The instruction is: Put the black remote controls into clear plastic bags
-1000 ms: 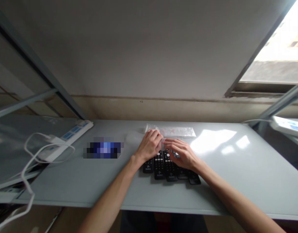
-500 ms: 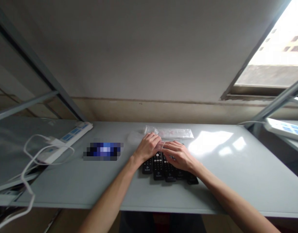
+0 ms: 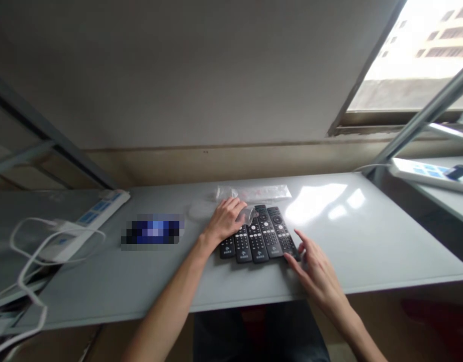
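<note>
My right hand [image 3: 319, 271] has drawn back from beside my left hand [image 3: 226, 220] to the near end of the rightmost remote [image 3: 279, 226], one of five slim black remotes with pale buttons and logos, fanned side by side on the grey desk [image 3: 385, 241]. Behind them lies flat clear packaging [image 3: 267, 193], and my left hand, pinching a clear plastic sleeve [image 3: 249, 216], covers the leftmost remotes' far ends. The rightmost remote's near end lies between my right thumb and fingers, spread apart, contact unclear.
</note>
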`<state>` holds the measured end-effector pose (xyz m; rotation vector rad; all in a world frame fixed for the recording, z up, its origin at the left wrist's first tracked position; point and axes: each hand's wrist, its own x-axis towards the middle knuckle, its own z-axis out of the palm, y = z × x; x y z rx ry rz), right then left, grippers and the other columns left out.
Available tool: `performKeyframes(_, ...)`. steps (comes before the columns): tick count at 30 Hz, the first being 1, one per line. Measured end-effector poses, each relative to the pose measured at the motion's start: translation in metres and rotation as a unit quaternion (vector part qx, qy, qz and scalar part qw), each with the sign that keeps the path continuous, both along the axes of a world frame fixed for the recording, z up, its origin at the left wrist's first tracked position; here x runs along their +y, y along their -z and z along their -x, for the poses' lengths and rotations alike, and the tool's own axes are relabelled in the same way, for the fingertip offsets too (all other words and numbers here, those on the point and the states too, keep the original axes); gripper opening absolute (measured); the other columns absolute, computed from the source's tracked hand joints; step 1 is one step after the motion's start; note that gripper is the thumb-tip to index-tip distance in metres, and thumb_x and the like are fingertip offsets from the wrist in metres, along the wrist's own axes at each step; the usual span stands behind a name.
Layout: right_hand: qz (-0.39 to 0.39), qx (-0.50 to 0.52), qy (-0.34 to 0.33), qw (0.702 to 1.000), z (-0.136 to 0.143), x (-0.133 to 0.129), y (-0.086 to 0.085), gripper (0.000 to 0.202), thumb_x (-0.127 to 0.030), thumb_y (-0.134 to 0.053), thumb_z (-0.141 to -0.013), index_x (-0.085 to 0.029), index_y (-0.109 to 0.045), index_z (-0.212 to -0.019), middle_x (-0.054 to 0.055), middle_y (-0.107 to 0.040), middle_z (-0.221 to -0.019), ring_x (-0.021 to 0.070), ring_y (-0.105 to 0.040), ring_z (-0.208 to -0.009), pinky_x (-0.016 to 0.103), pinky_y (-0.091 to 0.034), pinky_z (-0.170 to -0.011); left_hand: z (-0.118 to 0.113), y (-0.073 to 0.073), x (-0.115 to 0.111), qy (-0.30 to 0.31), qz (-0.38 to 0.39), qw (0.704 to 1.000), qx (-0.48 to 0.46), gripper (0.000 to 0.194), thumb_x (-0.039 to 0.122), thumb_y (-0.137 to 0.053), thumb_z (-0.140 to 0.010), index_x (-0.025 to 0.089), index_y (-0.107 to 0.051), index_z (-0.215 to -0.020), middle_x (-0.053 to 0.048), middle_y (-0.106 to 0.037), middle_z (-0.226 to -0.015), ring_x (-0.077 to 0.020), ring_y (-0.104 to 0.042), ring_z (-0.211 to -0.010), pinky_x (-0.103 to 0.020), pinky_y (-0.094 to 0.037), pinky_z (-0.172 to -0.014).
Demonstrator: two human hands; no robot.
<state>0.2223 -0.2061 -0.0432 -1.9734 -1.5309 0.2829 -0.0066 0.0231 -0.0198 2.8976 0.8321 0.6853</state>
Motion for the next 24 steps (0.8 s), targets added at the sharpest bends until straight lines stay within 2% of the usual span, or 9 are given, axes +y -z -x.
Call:
performKeyframes(3, -0.015, 0.006, -0.015, 1.0, 0.008, -0.01, 0.005, 0.059, -0.053, -0.047, -0.107, -0.023, -0.048, -0.158, 0.013, -0.072, -0.115, 0.0322, -0.069, -0.103, 0.05, -0.056, -0.091, -0.001, 0.001, 0.0, -0.009, -0.004, 1.0, 0.004, 0.019, 0.014, -0.065, -0.096, 0.017, -0.066, -0.114, -0.01, -0.071, -0.114, -0.0279, -0.065, -0.113, -0.044, -0.055, -0.098)
performKeyframes(6, -0.005, 0.087, 0.015, 0.996, -0.001, -0.005, -0.006, 0.054, -0.05, -0.05, -0.105, -0.023, -0.056, -0.152, 0.01, -0.074, -0.103, 0.0249, -0.067, -0.079, 0.039, -0.055, -0.071, 0.0, 0.002, 0.0, -0.019, -0.015, 1.0, 0.008, 0.015, 0.016, -0.063, -0.097, 0.018, -0.066, -0.112, -0.009, -0.07, -0.113, -0.0279, -0.064, -0.112, -0.044, -0.054, -0.099)
performKeyframes(8, -0.058, 0.121, 0.091, 0.987, -0.016, 0.008, -0.021, 0.05, -0.052, -0.055, -0.103, -0.022, -0.064, -0.142, 0.006, -0.072, -0.093, 0.0201, -0.06, -0.066, 0.032, -0.048, -0.057, 0.0, 0.002, 0.001, -0.031, -0.024, 0.999, 0.004, 0.015, 0.016, -0.062, -0.097, 0.018, -0.066, -0.111, -0.009, -0.07, -0.113, -0.028, -0.064, -0.113, -0.044, -0.054, -0.099)
performKeyframes(10, -0.189, 0.116, 0.142, 0.965, -0.036, 0.031, -0.039, 0.039, -0.048, -0.06, -0.099, -0.021, -0.071, -0.125, 0.006, -0.07, -0.095, 0.0188, -0.061, -0.072, 0.031, -0.048, -0.061, 0.0, 0.0, 0.0, -0.043, -0.032, 0.999, 0.0, 0.014, 0.017, -0.062, -0.096, 0.018, -0.066, -0.11, -0.009, -0.069, -0.113, -0.028, -0.063, -0.112, -0.044, -0.054, -0.098)
performKeyframes(12, -0.301, 0.134, 0.15, 0.932, -0.053, 0.064, -0.056, 0.03, -0.044, -0.06, -0.098, -0.021, -0.072, -0.113, 0.003, -0.066, -0.086, 0.0155, -0.055, -0.067, 0.029, -0.045, -0.06, 0.0, -0.002, -0.001, -0.056, -0.037, 0.998, -0.006, 0.013, 0.018, -0.063, -0.095, 0.018, -0.066, -0.108, -0.009, -0.069, -0.111, -0.0279, -0.063, -0.11, -0.044, -0.054, -0.098)
performKeyframes(15, -0.341, 0.289, 0.099, 0.889, -0.061, 0.121, -0.067, 0.024, -0.043, -0.055, -0.094, -0.022, -0.067, -0.095, -0.004, -0.05, -0.068, 0.012, -0.043, -0.051, 0.025, -0.034, -0.046, 0.0, -0.006, -0.003, -0.077, -0.045, 0.996, -0.027, 0.015, 0.019, -0.063, -0.096, 0.018, -0.067, -0.11, -0.01, -0.069, -0.113, -0.0279, -0.063, -0.109, -0.044, -0.053, -0.098)
performKeyframes(17, -0.262, 0.417, 0.053, 0.869, -0.053, 0.151, -0.06, 0.023, -0.046, -0.056, -0.089, -0.024, -0.062, -0.088, -0.007, -0.042, -0.065, 0.0107, -0.035, -0.048, 0.022, -0.029, -0.042, 0.001, -0.009, -0.004, -0.094, -0.054, 0.993, -0.04, 0.02, 0.019, -0.061, -0.097, 0.018, -0.067, -0.116, -0.011, -0.07, -0.115, -0.0286, -0.063, -0.111, -0.044, -0.052, -0.1)
performKeyframes(19, -0.217, 0.449, 0.038, 0.866, -0.04, 0.167, -0.043, 0.024, -0.048, -0.057, -0.086, -0.025, -0.06, -0.086, -0.007, -0.04, -0.065, 0.0101, -0.034, -0.048, 0.02, -0.029, -0.041, 0.002, -0.011, -0.004, -0.111, -0.063, 0.991, -0.042, 0.025, 0.019, -0.06, -0.098, 0.018, -0.068, -0.122, -0.012, -0.07, -0.116, -0.03, -0.062, -0.113, -0.046, -0.051, -0.101)
performKeyframes(24, -0.185, 0.475, 0.063, 0.858, -0.024, 0.164, -0.008, 0.023, -0.048, -0.057, -0.087, -0.025, -0.057, -0.086, -0.01, -0.032, -0.061, 0.0088, -0.028, -0.045, 0.018, -0.024, -0.039, 0.003, -0.009, -0.003, -0.132, -0.072, 0.989, -0.013, 0.028, 0.02, -0.059, -0.1, 0.016, -0.068, -0.125, -0.013, -0.071, -0.116, -0.0325, -0.059, -0.115, -0.048, -0.051, -0.101)
